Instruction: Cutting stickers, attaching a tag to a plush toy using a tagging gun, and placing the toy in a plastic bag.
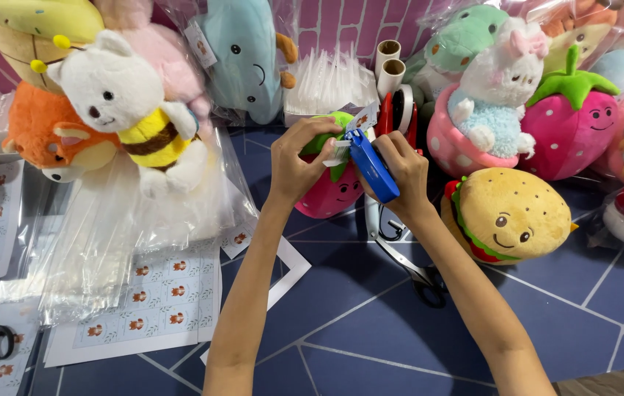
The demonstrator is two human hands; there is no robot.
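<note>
- Strawberry plush (330, 192): soft pink pile, green leaf top; lies near the surface's (371, 330) far edge, under both hands.
- Left hand (299, 158): fingers curled, pinching the plush's leaf top.
- Right hand (400, 172): closed around a blue plastic tagging gun (372, 167), tip at the leaf.
- Scissors (407, 264) lie just beside the right forearm.

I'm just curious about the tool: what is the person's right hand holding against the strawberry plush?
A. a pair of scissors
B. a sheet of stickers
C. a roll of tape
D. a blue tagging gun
D: the right hand grips a blue tagging gun, pointed at the leafy top of the pink strawberry plush that the left hand steadies; the scissors lie on the mat.
</note>
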